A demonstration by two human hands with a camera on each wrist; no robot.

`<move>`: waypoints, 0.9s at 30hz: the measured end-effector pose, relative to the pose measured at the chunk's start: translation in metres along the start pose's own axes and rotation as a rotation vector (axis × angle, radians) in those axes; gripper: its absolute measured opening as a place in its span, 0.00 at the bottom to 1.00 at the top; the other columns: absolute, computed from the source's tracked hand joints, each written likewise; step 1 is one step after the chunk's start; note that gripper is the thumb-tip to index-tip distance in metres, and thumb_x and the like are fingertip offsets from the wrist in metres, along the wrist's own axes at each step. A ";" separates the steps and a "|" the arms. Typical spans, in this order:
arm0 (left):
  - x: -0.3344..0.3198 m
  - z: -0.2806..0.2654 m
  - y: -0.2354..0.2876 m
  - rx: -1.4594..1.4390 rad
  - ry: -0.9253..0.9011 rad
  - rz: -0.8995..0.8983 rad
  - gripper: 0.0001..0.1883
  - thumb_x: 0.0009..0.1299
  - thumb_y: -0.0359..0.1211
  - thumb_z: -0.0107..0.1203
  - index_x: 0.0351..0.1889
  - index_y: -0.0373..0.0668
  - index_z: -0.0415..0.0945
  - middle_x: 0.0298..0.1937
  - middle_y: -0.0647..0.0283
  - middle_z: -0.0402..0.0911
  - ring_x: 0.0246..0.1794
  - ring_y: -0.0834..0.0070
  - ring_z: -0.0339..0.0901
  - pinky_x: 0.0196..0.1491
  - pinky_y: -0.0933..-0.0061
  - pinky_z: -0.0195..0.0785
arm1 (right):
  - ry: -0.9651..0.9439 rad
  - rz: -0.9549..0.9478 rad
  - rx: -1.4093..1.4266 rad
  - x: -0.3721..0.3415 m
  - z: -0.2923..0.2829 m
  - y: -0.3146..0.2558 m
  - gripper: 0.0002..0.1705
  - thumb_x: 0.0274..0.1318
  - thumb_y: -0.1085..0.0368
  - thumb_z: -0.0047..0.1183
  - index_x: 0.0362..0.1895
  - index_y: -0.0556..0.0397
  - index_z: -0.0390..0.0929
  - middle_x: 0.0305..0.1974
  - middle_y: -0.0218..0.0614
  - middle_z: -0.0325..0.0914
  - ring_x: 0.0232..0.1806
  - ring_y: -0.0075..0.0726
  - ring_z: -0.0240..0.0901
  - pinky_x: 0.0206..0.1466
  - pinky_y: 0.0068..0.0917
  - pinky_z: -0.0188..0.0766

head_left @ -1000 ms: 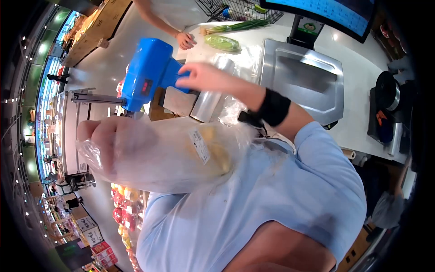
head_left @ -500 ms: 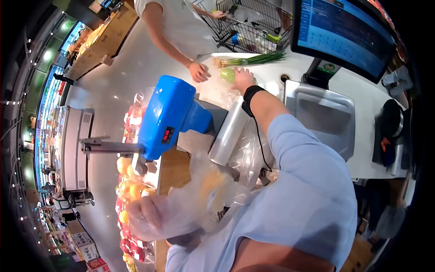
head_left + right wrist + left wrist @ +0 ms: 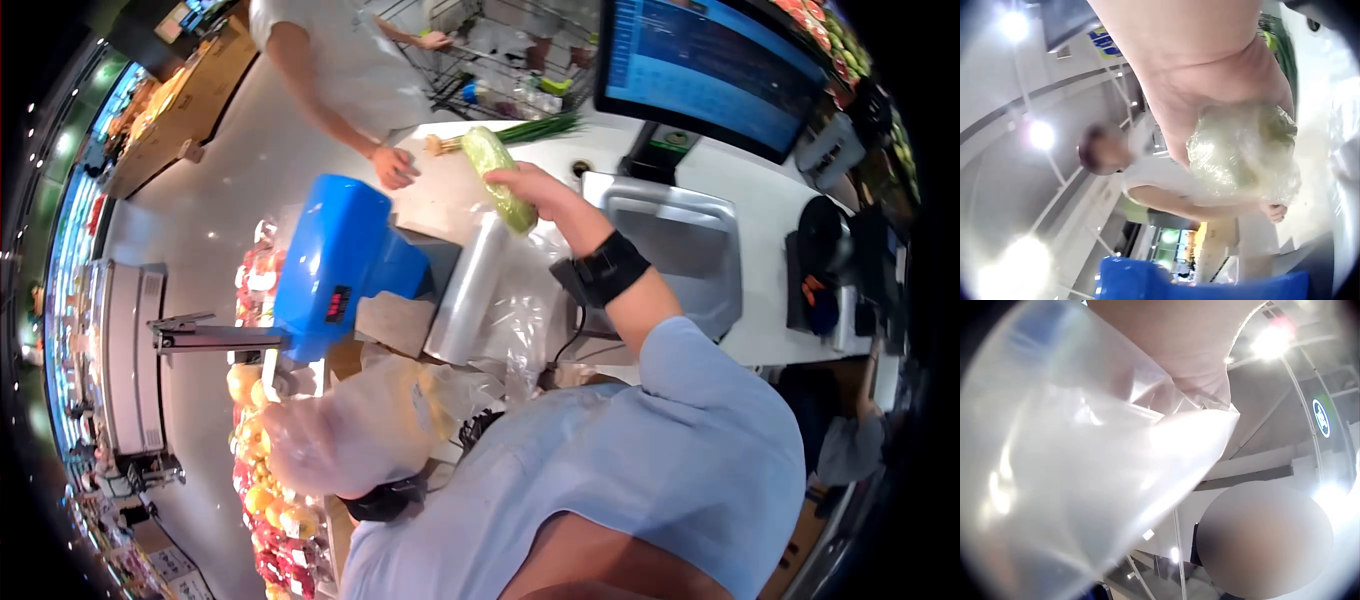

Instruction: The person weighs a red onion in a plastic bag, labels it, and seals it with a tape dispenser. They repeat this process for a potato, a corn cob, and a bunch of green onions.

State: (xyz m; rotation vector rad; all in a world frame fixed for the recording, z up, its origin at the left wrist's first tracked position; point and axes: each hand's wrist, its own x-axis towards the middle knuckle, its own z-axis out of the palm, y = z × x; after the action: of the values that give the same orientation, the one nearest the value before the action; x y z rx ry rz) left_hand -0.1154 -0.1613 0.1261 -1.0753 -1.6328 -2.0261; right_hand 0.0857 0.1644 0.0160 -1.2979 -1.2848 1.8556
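**Slippery Wrap, Full Hands**

We have both hands busy. Our right hand pinches the wrapped green vegetable, with the thumb and fingers on its two sides. The vegetable is tilted and seems to be up off the white table, near the green onions. We cannot tell how high it is.

Our left hand shows only as a blur through a cloudy plastic bag. We cannot tell if its fingers are spread or pinching. Something yellow is in the bag.

The shiny wrap looks slick, so the vegetable could slide out of our right hand. We hold it partway along, so a long end sticks out. If we swing too wide, that end could bump the blue machine or knock the onions.

The bag looks thin. If we pull hard, it could rip, and the yellow things could fall. The black cord by our right arm could catch on the clear plastic roll if we reach across. Then our arm could jerk, and our grip could go loose.
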 end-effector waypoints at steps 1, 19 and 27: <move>0.001 0.007 0.003 -0.009 -0.118 -0.094 0.04 0.59 0.24 0.46 0.32 0.34 0.67 0.33 0.65 0.64 0.31 0.73 0.61 0.32 0.81 0.59 | -0.031 -0.142 -0.028 -0.025 -0.008 -0.003 0.29 0.45 0.54 0.63 0.47 0.62 0.74 0.38 0.41 0.77 0.38 0.34 0.76 0.42 0.31 0.72; -0.034 0.055 0.063 -0.566 -0.466 -0.568 0.11 0.72 0.30 0.35 0.25 0.45 0.55 0.20 0.67 0.59 0.18 0.80 0.57 0.24 0.84 0.55 | -0.059 -0.102 0.650 -0.257 -0.243 0.102 0.31 0.59 0.55 0.46 0.63 0.58 0.60 0.54 0.51 0.69 0.44 0.43 0.76 0.45 0.38 0.79; -0.045 0.042 0.049 -0.756 -0.532 -0.577 0.11 0.72 0.34 0.41 0.28 0.45 0.55 0.19 0.67 0.59 0.16 0.82 0.57 0.20 0.82 0.53 | 0.335 -0.240 -0.713 -0.243 -0.232 0.082 0.38 0.41 0.59 0.61 0.58 0.59 0.65 0.49 0.48 0.72 0.55 0.48 0.68 0.58 0.35 0.64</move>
State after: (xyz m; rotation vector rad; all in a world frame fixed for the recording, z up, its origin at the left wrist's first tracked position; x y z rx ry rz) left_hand -0.0385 -0.1454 0.1296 -1.6397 -1.5389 -3.0976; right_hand 0.4014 0.0234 0.0210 -1.6162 -1.8853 0.9757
